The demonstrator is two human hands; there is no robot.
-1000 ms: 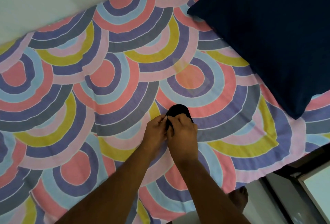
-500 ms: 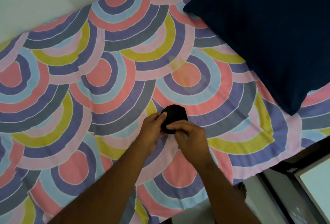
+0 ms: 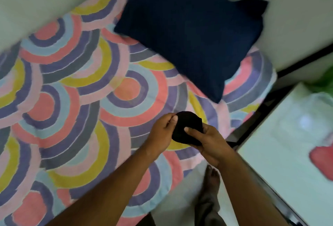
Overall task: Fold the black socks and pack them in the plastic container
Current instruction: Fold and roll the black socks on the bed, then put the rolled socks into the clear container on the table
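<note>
I see both hands pinching folded black socks (image 3: 187,126) | left grip (image 3: 163,129), right grip (image 3: 207,141) | container likely right of socks, blurred

No readable text, labels, brand names, numbers or signs appear anywhere; the picture is blurred, showing only patterns and plain surfaces.

One head-worn, wide-angle view looks steeply down from above the standing person — near enough that both forearms enter from the bottom edge. It faces the bed (image 3: 75,99), with the desk (image 3: 281,153) at right — blurred.
</note>
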